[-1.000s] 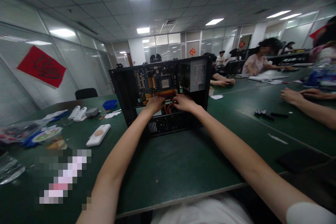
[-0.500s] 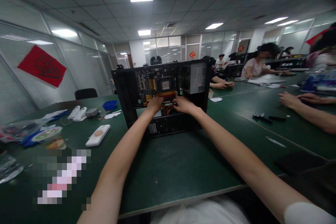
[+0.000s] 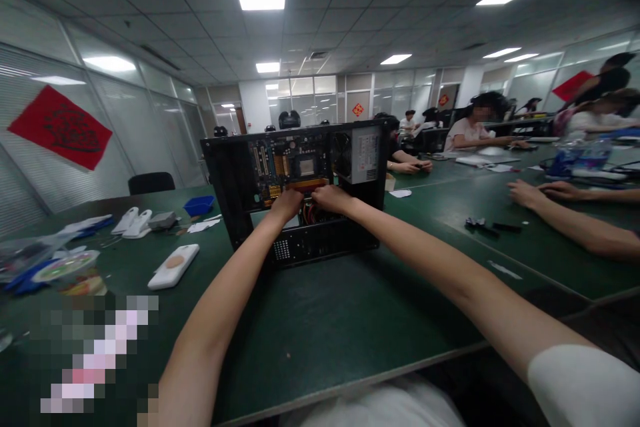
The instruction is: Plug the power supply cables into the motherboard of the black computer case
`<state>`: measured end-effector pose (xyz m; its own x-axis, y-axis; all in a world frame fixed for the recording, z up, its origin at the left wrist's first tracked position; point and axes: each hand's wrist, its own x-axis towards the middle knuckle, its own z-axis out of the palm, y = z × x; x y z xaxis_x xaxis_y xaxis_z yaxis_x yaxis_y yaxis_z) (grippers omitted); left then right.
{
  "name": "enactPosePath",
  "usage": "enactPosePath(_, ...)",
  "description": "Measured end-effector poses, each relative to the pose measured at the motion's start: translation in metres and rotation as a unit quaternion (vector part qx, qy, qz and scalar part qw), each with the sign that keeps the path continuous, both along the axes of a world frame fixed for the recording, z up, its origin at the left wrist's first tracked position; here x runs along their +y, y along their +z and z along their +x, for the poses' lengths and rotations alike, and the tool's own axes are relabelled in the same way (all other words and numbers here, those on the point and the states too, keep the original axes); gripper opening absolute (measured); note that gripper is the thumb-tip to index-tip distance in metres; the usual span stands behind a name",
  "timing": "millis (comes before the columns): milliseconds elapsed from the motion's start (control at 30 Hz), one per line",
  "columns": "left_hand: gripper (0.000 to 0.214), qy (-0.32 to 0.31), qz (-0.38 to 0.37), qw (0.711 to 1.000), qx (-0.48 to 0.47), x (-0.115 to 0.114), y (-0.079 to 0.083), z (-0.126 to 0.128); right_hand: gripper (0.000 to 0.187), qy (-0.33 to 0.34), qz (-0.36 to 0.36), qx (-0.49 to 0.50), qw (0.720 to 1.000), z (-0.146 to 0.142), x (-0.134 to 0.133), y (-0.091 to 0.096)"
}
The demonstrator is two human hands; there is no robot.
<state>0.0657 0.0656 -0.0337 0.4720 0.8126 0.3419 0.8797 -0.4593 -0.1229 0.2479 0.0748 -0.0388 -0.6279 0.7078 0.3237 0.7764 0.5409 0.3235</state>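
Observation:
An open black computer case (image 3: pixel 330 240) stands on the table before me, its inside facing me. The motherboard (image 3: pixel 270 161) fills its upper left, and a silver power supply (image 3: pixel 364 155) sits at upper right. My left hand (image 3: pixel 287 205) is closed at the board's lower edge, fingers curled. Close beside it, my right hand (image 3: pixel 332 199) is also closed, thumb and fingers bent together. Just above both hands runs an orange-red strip (image 3: pixel 306 185) on the board. Coloured cables (image 3: pixel 310 215) hang between and below the hands. What the fingertips grip is hidden.
On the left lie a white phone-like object (image 3: pixel 174 267), a blue tray (image 3: pixel 199 205), a lidded plastic cup (image 3: pixel 70 270) and bags. Small black parts (image 3: pixel 483 227) lie at right, near another person's hands (image 3: pixel 527 193). The table's front edge (image 3: pixel 350 387) is close to me.
My head view has turned slightly, so the scene sits a little further left. My right hand has come nearer to my left hand. Both hands remain at the board's lower edge.

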Motion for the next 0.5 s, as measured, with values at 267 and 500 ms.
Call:
enactPosePath(267,0.028,-0.004,0.004,1.000,0.013,-0.0027,0.0001,-0.0002,0.033,0.002,0.012,-0.033,0.999,-0.0005,-0.0063,-0.0007)
enactPosePath(500,0.029,-0.006,-0.004,1.000,0.020,-0.0024,-0.0011,-0.0005,0.033,0.005,0.018,-0.036,0.999,-0.0020,-0.0036,-0.0018)
